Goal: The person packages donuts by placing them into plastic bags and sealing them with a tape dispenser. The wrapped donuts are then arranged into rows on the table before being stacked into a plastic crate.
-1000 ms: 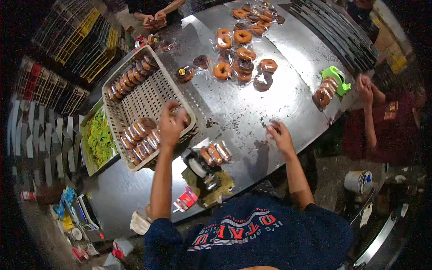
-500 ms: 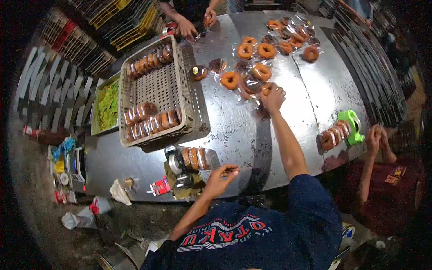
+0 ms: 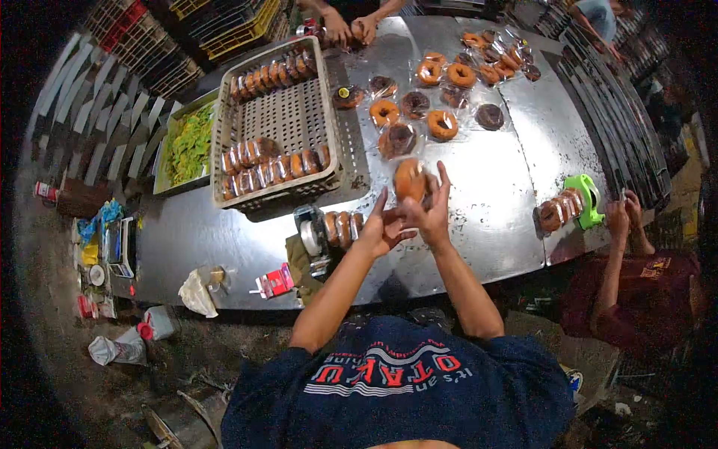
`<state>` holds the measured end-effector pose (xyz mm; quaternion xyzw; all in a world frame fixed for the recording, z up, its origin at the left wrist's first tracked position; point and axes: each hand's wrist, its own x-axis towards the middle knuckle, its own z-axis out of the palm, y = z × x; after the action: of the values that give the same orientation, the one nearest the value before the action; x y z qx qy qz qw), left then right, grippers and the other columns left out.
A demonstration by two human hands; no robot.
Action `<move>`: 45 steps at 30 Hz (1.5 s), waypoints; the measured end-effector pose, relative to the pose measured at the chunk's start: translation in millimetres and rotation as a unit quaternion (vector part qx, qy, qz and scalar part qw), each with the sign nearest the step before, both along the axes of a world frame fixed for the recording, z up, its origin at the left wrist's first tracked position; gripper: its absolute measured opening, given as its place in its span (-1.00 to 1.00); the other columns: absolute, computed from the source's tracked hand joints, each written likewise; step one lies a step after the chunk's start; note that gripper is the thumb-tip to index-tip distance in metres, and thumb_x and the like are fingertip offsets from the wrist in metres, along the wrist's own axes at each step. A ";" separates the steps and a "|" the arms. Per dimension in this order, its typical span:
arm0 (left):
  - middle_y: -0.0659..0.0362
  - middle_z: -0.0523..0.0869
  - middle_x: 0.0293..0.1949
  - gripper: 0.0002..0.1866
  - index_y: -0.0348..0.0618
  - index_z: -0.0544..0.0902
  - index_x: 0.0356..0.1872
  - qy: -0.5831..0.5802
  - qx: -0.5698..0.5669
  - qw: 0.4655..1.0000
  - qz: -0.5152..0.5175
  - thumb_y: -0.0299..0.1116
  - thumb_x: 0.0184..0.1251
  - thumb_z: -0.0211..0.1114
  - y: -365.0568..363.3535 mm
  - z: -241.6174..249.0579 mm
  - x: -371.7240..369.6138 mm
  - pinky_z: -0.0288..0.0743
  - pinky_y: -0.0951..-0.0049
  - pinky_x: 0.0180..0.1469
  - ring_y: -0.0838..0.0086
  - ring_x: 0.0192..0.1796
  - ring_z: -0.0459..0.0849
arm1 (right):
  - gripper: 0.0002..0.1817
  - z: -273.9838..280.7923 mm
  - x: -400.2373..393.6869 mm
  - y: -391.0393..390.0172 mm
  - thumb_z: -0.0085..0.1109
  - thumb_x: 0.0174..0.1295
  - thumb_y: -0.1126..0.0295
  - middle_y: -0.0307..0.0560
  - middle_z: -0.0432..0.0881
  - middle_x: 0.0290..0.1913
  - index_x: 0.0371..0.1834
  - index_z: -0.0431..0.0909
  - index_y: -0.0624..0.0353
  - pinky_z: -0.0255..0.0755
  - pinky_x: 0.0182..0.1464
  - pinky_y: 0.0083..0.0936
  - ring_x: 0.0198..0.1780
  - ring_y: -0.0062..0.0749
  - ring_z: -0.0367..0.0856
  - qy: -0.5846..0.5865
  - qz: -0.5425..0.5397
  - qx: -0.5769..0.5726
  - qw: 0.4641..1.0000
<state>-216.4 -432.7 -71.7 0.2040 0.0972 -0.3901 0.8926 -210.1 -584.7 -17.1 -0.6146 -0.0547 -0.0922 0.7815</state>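
Over the near part of the metal table (image 3: pixel 486 224), my right hand (image 3: pixel 429 217) is closed around a bagged doughnut (image 3: pixel 409 179), slightly blurred, with something darker just behind it. Close against it on the left is my left hand (image 3: pixel 385 230), its thumb raised and fingers apart. Beside that wrist, a row of wrapped doughnuts (image 3: pixel 343 228) sits against a tape dispenser (image 3: pixel 310 236). Farther out lie loose bagged doughnuts, among them a plain one (image 3: pixel 443 125) and a chocolate one (image 3: pixel 397 140).
A plastic crate (image 3: pixel 334 142) holding rows of packed doughnuts stands on the left, beside a tray of green-yellow pieces (image 3: pixel 191 146). At right are a green tape dispenser (image 3: pixel 588 202) and another doughnut row (image 3: pixel 559 210). A red-white box (image 3: pixel 275 281) lies near the front edge. Co-workers' hands (image 3: pixel 351 30) work across the table.
My right hand has come back from the loose doughnuts toward me, carrying a bagged doughnut. My left hand has moved forward and right to meet it. The view has shifted slightly.
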 end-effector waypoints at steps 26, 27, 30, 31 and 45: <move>0.13 0.77 -0.11 -0.65 -0.31 0.66 0.03 -0.212 0.370 0.874 0.232 -0.19 0.57 0.13 135.8 94.8 -123.5 0.61 0.45 0.01 0.50 -0.08 0.71 | -0.75 32.0 -128.1 135.5 0.24 0.33 0.44 0.06 0.63 -0.08 -0.01 0.50 0.31 0.57 -0.14 -0.48 -0.17 -0.40 0.66 -0.064 -0.204 -0.292 0.932; 0.12 0.77 -0.11 -0.65 -0.32 0.66 0.02 -0.239 0.420 0.851 0.207 -0.21 0.58 0.12 139.9 98.1 -122.6 0.60 0.45 0.03 0.50 -0.08 0.71 | -0.66 38.4 -132.2 140.6 0.23 0.33 0.46 0.12 0.57 0.05 0.11 0.42 0.31 0.57 -0.07 -0.45 -0.08 -0.35 0.66 -0.124 -0.199 -0.329 0.915; 0.13 0.78 -0.13 -0.67 -0.35 0.65 0.00 -0.313 0.423 0.827 0.200 -0.24 0.60 0.09 136.6 119.4 -126.0 0.56 0.47 0.07 0.51 -0.08 0.70 | -0.40 49.6 -146.5 161.7 0.24 0.34 0.44 0.22 0.56 0.20 0.40 0.28 0.35 0.55 0.10 -0.37 0.08 -0.23 0.66 -0.192 -0.166 -0.328 0.910; 0.10 0.76 -0.04 -0.66 -0.36 0.64 0.03 -0.334 0.385 0.841 0.183 -0.25 0.60 0.09 138.3 124.1 -128.4 0.53 0.46 0.13 0.50 0.00 0.68 | -0.43 48.9 -151.2 162.4 0.26 0.34 0.37 0.19 0.59 0.19 0.37 0.34 0.33 0.52 0.11 -0.38 0.03 -0.19 0.69 -0.096 -0.118 -0.273 0.950; 0.23 0.75 -0.38 -0.75 -0.24 0.76 -0.16 -0.363 0.588 0.723 0.002 -0.25 0.32 0.43 165.6 103.9 -142.7 0.52 0.52 -0.18 0.63 -0.33 0.62 | -0.78 13.7 -139.7 135.5 0.36 0.25 0.34 -0.05 0.73 -0.07 -0.13 0.71 0.23 0.50 -0.05 -0.54 -0.07 -0.50 0.65 0.091 0.050 -0.097 0.990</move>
<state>-359.1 -267.1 32.2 0.8139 -0.0235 -0.1492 0.5611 -349.8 -449.2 -3.4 -0.6902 -0.0229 0.0088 0.7232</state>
